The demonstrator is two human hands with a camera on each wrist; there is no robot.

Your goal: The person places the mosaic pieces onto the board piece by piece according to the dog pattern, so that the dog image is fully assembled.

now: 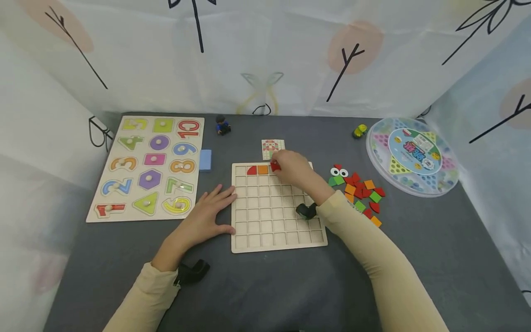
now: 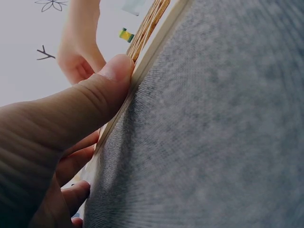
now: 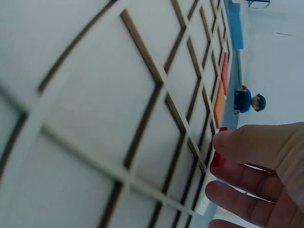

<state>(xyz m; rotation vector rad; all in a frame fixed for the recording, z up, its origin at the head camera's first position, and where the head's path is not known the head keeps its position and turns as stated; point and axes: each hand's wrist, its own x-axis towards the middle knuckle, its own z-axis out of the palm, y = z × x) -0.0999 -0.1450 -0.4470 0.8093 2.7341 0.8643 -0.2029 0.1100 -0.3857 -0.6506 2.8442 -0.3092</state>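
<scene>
A wooden grid board (image 1: 267,215) lies flat on the dark table. My left hand (image 1: 204,213) has its fingers spread, with the thumb and fingertips at the board's left edge. In the left wrist view the thumb (image 2: 102,90) presses against that edge. Over the top row, my right hand (image 1: 293,169) pinches a small red tile (image 3: 218,160) between thumb and index finger. Just left of it in that row sit an orange square tile (image 1: 262,170) and a red tile with a curved side (image 1: 251,170). A small pattern card (image 1: 272,146) lies behind the board, partly overlapped by the right hand.
Loose red, orange and green tiles (image 1: 359,192) and two eye tiles lie right of the board. A number puzzle board (image 1: 138,187) and a blue block (image 1: 205,160) are at left. A toy figure (image 1: 222,125), a yellow-green toy (image 1: 359,131) and a round game box (image 1: 412,157) stand farther back.
</scene>
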